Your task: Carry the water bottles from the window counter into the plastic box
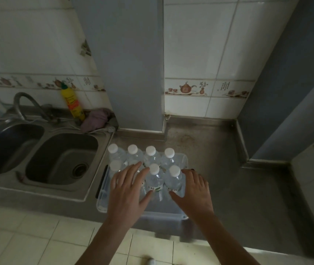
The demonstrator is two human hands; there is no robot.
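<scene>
bottles nearly all boxed, both hands spread over the front row

the steel counter [219,150] ran from the double sink [60,159] on the left to the tiled corner on the right, and the clear plastic box [102,203] sat on it just beside the sink, close to the front edge. inside stood the water bottles [155,180] – seven white caps showed, four in the back row and three nearer, all upright and packed against each other; a further one under the left hand could not be ruled out. by the look of them they were full, so each would be heavy for its size, with thin walls that give under a squeeze and a smooth skin that could slip – the ribbed body below the label, or the neck under the cap, seemed the safest hold.

the left hand [127,190] hovered palm down over the front left of the box, fingers fanned wide, gripping nothing. the right hand [194,190] lay against the side of the rightmost front bottle [174,178], fingers spread, not closed round it – steadying, it seemed, more than lifting.
</scene>
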